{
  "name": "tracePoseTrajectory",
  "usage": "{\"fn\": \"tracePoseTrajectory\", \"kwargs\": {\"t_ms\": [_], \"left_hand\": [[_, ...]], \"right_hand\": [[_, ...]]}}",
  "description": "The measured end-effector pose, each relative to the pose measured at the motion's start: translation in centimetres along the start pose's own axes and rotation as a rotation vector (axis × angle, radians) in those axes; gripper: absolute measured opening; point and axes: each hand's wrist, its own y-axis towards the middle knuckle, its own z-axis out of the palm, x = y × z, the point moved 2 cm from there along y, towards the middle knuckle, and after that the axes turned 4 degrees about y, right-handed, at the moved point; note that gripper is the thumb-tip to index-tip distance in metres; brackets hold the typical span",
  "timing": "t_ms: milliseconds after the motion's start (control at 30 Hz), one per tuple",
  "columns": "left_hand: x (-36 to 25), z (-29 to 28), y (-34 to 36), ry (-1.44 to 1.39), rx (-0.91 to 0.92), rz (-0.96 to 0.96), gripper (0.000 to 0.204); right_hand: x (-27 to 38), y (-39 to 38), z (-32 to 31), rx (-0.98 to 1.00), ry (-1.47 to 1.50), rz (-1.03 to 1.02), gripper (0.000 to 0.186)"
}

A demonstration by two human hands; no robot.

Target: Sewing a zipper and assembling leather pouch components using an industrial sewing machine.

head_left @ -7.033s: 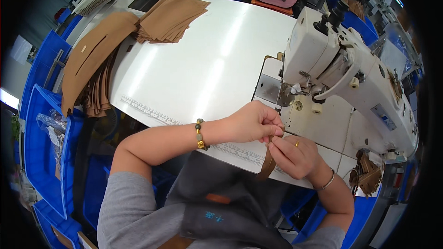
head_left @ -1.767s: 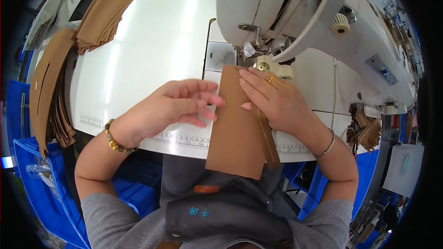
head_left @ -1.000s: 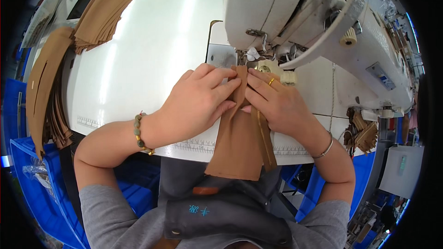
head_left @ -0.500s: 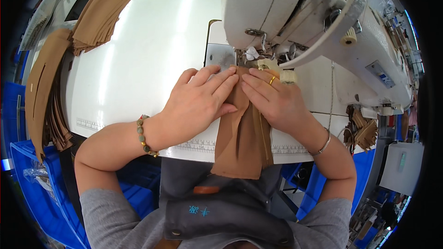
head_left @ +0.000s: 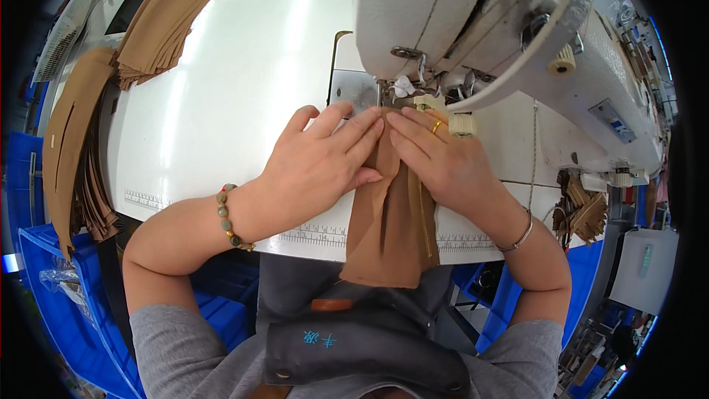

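Observation:
A long strip of brown fabric lies under the needle area of a white sewing machine. Its layers are folded lengthwise, and the near end hangs over the table's front edge. My left hand rests on the strip's left side, fingers stretched toward the presser foot and thumb on a fold. Opposite it, my right hand lies with extended fingers on the right side of the strip. Both sets of fingertips press the fabric close to the presser foot, almost meeting. The fabric's far end is hidden under fingers and machine.
Brown fabric pieces are stacked at the far left of the white table. Slit brown strips drape over its left edge. Blue bins stand below left. A bundle of brown scraps hangs on the right.
Almost nothing differs. The whole view has shifted very slightly; both hands keep their place on the fabric by the presser foot.

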Motion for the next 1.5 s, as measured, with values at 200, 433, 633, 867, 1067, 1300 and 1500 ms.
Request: {"fn": "tracePoseTrajectory", "kwargs": {"t_ms": [200, 433, 633, 867, 1067, 1300, 1500], "left_hand": [[0.4, 0.5, 0.8, 0.019, -0.027, -0.027, 0.065], [0.6, 0.7, 1.2, 0.025, -0.059, -0.054, 0.063], [-1.5, -0.2, -1.0, 0.05, -0.082, -0.009, 0.052], [-8.6, -3.9, -8.4, -0.057, -0.056, 0.196, 0.043], [-9.4, -3.6, -9.8, -0.022, -0.179, 0.183, 0.026], [-5.6, -4.3, -6.4, -0.266, -0.124, 0.01, 0.045], [-1.2, -1.3, -0.3, -0.051, -0.139, -0.036, 0.052]], "right_hand": [[-1.2, 0.1, 0.6, -0.027, 0.032, 0.044, 0.042], [-1.6, 0.3, 0.7, -0.058, 0.022, 0.058, 0.043], [-1.4, 0.5, 0.2, -0.014, 0.001, 0.005, 0.041], [2.0, -0.3, -2.0, 0.138, 0.059, -0.175, 0.039], [8.6, -4.7, -3.3, 0.217, 0.218, -0.123, 0.043], [10.7, -5.7, -3.8, 0.213, 0.079, -0.156, 0.043], [10.5, -5.4, -3.7, 0.196, 0.058, -0.19, 0.045]]}}
